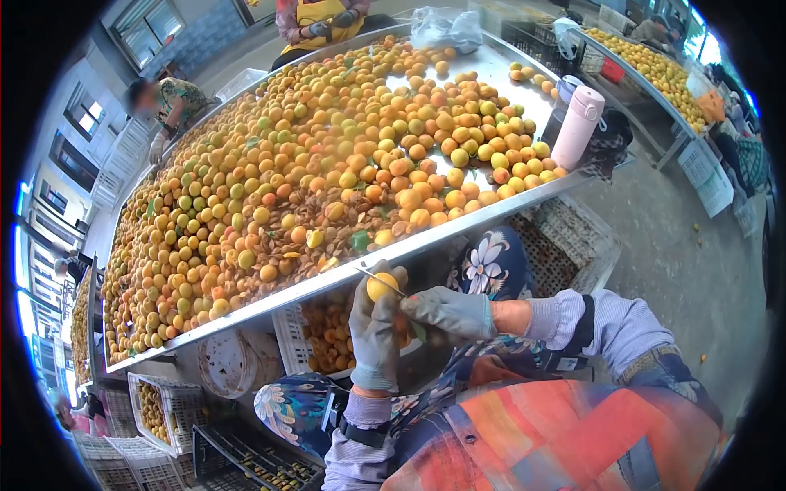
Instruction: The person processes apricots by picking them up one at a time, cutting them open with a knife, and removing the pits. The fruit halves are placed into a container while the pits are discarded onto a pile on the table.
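Red-orange patchwork cloth garment [532, 434] worn below fingers [422, 305]; round yellow fruit [379, 290] pinched by grey-gloved left hand [375, 331], seemingly steadied against slim metal tool [391, 287] pinched by grey-gloved right hand [450, 313].

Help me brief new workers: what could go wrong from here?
The thin, blade-like metal tool in the grey-gloved right hand might slip on the round yellow fruit and nick the grey-gloved left hand. The pink cylindrical bottle near the edge of the silver metal table could topple.

Fruit [379, 290] in left hand [375, 337], thin blade [386, 283] in right hand [450, 313]
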`<state>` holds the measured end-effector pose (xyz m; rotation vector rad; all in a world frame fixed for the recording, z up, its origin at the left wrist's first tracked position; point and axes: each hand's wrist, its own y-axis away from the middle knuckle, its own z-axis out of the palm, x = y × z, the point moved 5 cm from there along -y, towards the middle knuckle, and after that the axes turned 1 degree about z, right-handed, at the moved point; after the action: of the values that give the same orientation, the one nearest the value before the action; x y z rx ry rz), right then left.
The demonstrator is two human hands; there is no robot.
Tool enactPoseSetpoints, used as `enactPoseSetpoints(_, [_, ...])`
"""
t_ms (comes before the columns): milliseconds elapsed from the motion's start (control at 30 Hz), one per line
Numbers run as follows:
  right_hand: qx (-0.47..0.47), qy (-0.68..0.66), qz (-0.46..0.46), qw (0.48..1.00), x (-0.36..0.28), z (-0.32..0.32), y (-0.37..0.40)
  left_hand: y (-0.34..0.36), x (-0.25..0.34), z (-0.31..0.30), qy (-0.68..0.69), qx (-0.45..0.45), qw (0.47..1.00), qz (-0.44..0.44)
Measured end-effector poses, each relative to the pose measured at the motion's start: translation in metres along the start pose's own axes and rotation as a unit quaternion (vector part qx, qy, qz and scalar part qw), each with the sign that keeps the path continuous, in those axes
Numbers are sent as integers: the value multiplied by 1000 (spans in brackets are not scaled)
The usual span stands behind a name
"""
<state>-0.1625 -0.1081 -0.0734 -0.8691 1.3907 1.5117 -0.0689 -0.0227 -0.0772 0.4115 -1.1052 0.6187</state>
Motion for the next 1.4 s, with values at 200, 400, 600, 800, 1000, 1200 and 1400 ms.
enactPoseSetpoints(200, [58,7,-69,996,17,2,-12,-2,-9,8,128,-8,988,-87])
enactPoseSetpoints(400, [28,-46,37,998,8,-1,-4,-7,-2,1,-165,-4,983,86])
enactPoseSetpoints(600, [93,77,-234,965,19,4,-17,-9,-27,3,137,49,985,-93])
enactPoseSetpoints(800, [87,32,-101,991,23,4,-18,-8,-21,-7,97,33,991,-84])
enactPoseSetpoints(1000, [44,-13,-1,999,1,8,-8,-5,6,-3,-169,23,977,131])
enactPoseSetpoints(1200, [85,-18,-139,986,14,19,-24,-3,-4,-6,-14,51,999,6])
enactPoseSetpoints(1400, [-42,-216,61,974,7,30,-12,-6,-5,-15,-43,97,993,-59])
